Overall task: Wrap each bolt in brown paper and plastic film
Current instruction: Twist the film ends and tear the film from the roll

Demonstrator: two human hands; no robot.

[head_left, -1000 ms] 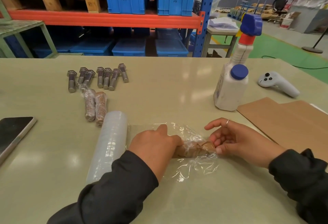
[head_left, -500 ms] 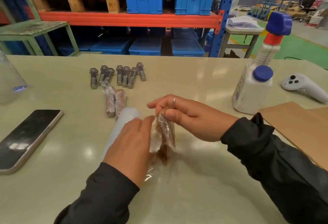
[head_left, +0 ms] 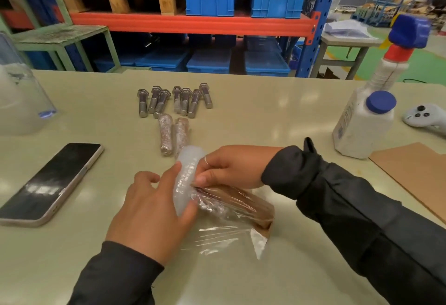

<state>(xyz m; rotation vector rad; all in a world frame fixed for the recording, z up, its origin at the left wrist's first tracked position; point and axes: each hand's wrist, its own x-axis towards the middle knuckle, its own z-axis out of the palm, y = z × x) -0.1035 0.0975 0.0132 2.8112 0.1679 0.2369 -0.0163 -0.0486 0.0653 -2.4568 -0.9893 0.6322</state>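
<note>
From your head camera, you are looking down at the table (head_left: 265, 116). Your left hand (head_left: 149, 210) has its fingers and thumb curled round the roll of plastic film (head_left: 187, 179), which stands up at a slant just above the table. Your right hand (head_left: 229, 167) reaches across and pinches the end of the paper-wrapped bolt (head_left: 236, 202) right beside the roll. That bolt, in its brown paper, lies in front of you with clear film over it, and a loose flap of film (head_left: 226, 239) hangs down from it toward you.

Farther back on the table sit two wrapped bolts (head_left: 172, 136), side by side and touching. Behind them is a group of seven bare bolts (head_left: 175, 99), heads pointing away from you.

A phone (head_left: 50, 184) lies flat on your left. On your right stand a white bottle (head_left: 364, 126) with a blue cap, a white controller (head_left: 424, 116) and a sheet of brown paper (head_left: 415, 174).
</note>
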